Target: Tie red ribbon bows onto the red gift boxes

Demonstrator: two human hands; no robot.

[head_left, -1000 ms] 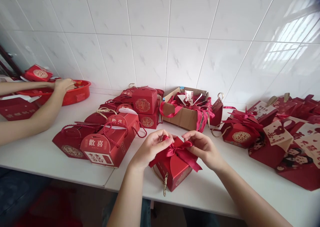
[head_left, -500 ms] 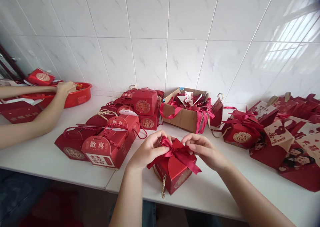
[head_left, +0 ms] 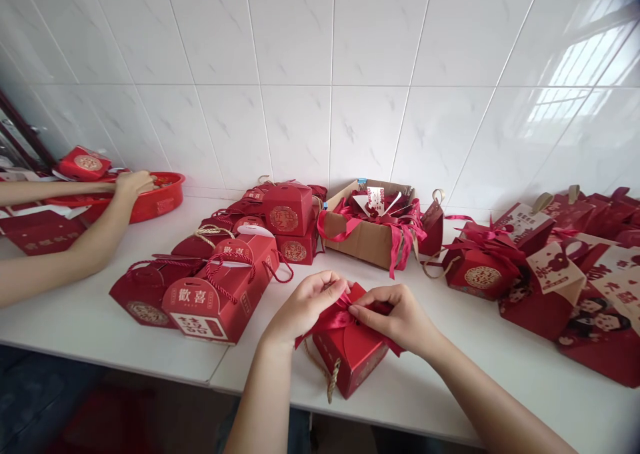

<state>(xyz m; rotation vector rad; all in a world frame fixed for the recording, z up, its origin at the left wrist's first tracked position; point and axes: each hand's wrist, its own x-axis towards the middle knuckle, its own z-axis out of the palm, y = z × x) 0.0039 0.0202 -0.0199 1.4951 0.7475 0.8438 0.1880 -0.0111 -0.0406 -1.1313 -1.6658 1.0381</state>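
Close to the table's front edge, a red gift box [head_left: 355, 357] sits under both hands, with a twisted rope handle [head_left: 333, 381] hanging at its side and a satin ribbon [head_left: 336, 319] across its top. The left hand [head_left: 300, 311] has thumb and fingers bent together at the ribbon's upper loop; the right hand [head_left: 407, 321] pinches the satin beside the knot between thumb and forefinger, its other fingers curled and partly hidden. How firmly either grips, I cannot tell. Satin is slippery, so an uneven tug could loosen the knot or leave the loops lopsided; too hard a pull might crease the curved top flaps, and with the box so near the edge, a sideways drag could bring it to the rim. The white table [head_left: 400, 394] is smooth, with a seam to the left of the box. Farther in stand rope-handled boxes [head_left: 200, 307] on the left and printed boxes [head_left: 537, 307] on the right, then a cardboard carton [head_left: 363, 244] with ribbons spilling over its side. At the far left a co-worker's hand [head_left: 133, 184] reaches over a red basin [head_left: 165, 204]. Behind everything rises a glossy tiled wall [head_left: 295, 34], reflecting a barred window at upper right.
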